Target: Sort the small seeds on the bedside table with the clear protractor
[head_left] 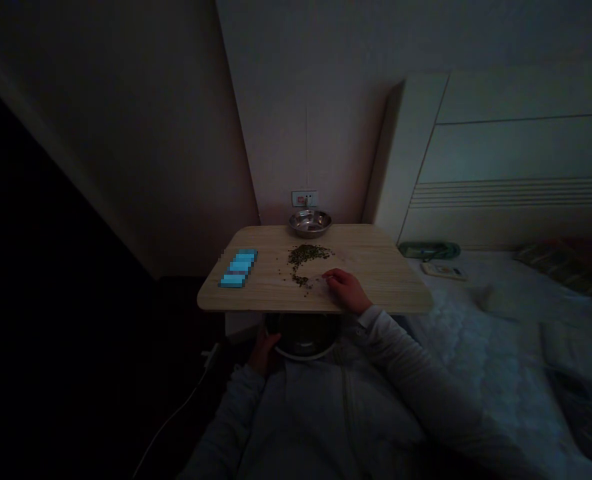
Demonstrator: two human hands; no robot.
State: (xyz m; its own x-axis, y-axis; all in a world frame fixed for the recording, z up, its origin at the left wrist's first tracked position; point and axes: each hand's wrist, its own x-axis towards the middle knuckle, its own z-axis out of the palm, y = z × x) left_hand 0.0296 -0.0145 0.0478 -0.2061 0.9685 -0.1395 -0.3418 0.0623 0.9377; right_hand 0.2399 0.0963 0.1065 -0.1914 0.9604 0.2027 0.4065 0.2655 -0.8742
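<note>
Head view, only one I have. Dim light, so fine detail is weak.

My right hand (346,289) is over the near part of the pale wood-grain table (391,280), fingertips bunched beside a faint, whitish, translucent scrap (318,282). Can't tell if I'm pinching it or just touching it. My left hand (265,350) is below the near edge, clamped on the side of a dark round basin with a pale rim (303,357), thumb over the rim. Hands well apart.

Small green grains (307,253) sit mid-table: main patch in front of a shiny silver metal bowl (310,227), thin trail curving toward me, ending near my right fingertips. A few strays to the left, toward a flat rectangular phone with a lit blue screen (239,269).

Step in hand, my read: working the near end of the trail, basin held just under the edge as catcher. Next move calls for a light, low right-hand draw toward the edge, left holding the basin steady beneath. Risk: grains rolling past the rim.
</note>
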